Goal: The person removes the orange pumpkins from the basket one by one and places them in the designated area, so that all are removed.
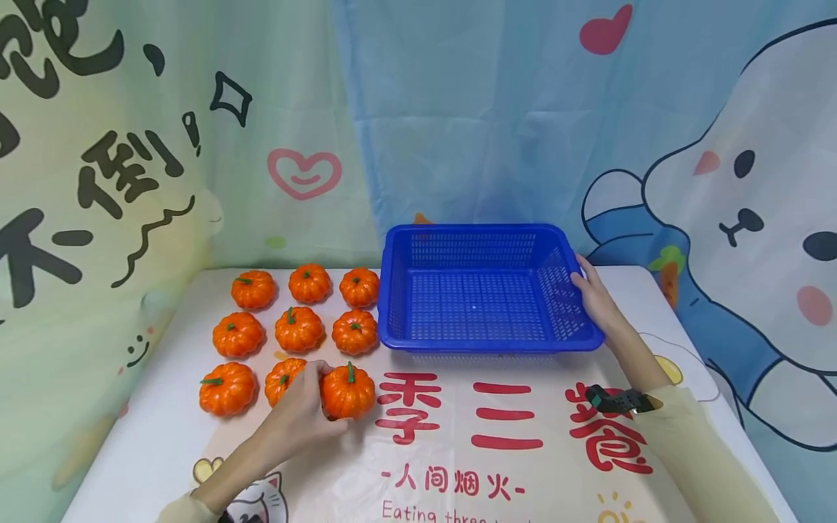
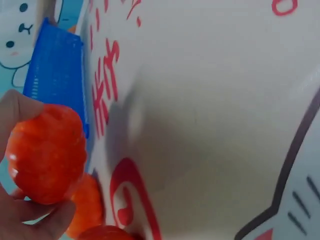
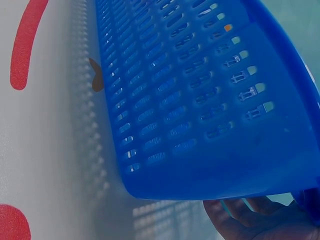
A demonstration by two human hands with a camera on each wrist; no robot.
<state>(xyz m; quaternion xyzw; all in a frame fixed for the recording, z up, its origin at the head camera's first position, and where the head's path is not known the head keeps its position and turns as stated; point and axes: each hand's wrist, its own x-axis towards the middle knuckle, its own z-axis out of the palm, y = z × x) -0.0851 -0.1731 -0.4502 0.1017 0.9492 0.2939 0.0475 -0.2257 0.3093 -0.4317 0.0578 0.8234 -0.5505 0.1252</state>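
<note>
My left hand [image 1: 306, 412] holds a small orange pumpkin [image 1: 349, 392] with a green stem, at the front right of a group of pumpkins. In the left wrist view, thumb and fingers grip this pumpkin [image 2: 47, 155] from both sides, and a shadow lies on the cloth beside it. A blue plastic basket [image 1: 490, 346] with slotted walls stands at the back, nothing inside. On its right end my right hand [image 1: 598, 298] grips the rim. The right wrist view shows fingers [image 3: 250, 215] curled at the end of the basket wall [image 3: 200, 165].
Several more pumpkins stand in rows left of the basket, among them a near-left one [image 1: 229, 390], a middle one [image 1: 299, 330] and one close to the basket [image 1: 355, 332]. Behind the table [image 1: 157, 428] hangs a printed curtain [image 1: 458, 109].
</note>
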